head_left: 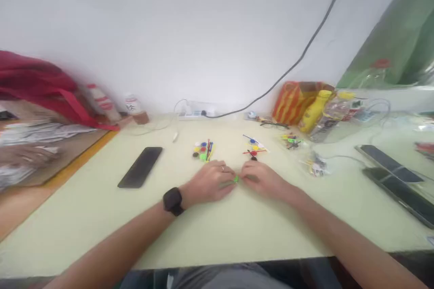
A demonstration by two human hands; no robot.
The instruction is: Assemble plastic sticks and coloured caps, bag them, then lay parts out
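Observation:
Close together over the table (217, 230), my two hands meet at a small green plastic piece (236, 179). My left hand (212, 180), with a ring and a black watch at the wrist, has its fingers closed at the piece's left side. From the right, my right hand (262, 179) pinches at the same piece, its fingertips partly hidden. Just beyond my left hand lies a group of coloured discs and thin sticks (204, 150). A second group, with a red disc (254, 153) and several sticks, lies beyond my right hand.
A black phone (140, 167) lies to the left. At right are plastic bags of small parts (315, 165), eyeglasses (274, 124), a yellow bottle (315, 110) and more phones (400, 194). A power strip (191, 115) sits by the wall. Another person's hand (23, 154) rests on papers, far left.

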